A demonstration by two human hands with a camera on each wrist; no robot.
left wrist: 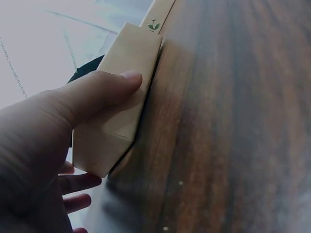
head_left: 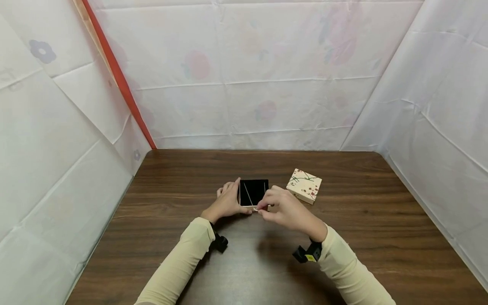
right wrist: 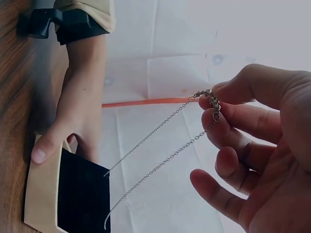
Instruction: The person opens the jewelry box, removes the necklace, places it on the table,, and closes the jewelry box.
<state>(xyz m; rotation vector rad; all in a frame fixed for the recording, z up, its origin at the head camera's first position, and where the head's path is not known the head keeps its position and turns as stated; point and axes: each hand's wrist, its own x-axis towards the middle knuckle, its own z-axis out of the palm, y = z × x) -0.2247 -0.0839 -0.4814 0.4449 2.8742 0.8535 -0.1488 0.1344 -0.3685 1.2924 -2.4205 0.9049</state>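
A small box base (head_left: 257, 191) with a cream outside and a black pad inside sits on the table, tilted up. My left hand (head_left: 225, 204) grips it at its near left corner, thumb (left wrist: 114, 90) flat along the near wall and fingers along the left side. Between thumb and fingertips, my right hand (head_left: 284, 208) pinches the beaded, curved silvery pendant (right wrist: 215, 101) of a necklace. Two strands of its thin chain run taut from the pendant to slits at the pad's far edge, crossing over the black surface. The rest of the chain is hidden behind the pad.
Right of the box base lies its cream lid (head_left: 305, 185), printed with green stems and red blossoms. The dark wood table (head_left: 183, 178) is bounded by white patterned sheets (head_left: 244, 106) at the back and sides. A red strip (head_left: 122, 80) runs down the left back corner.
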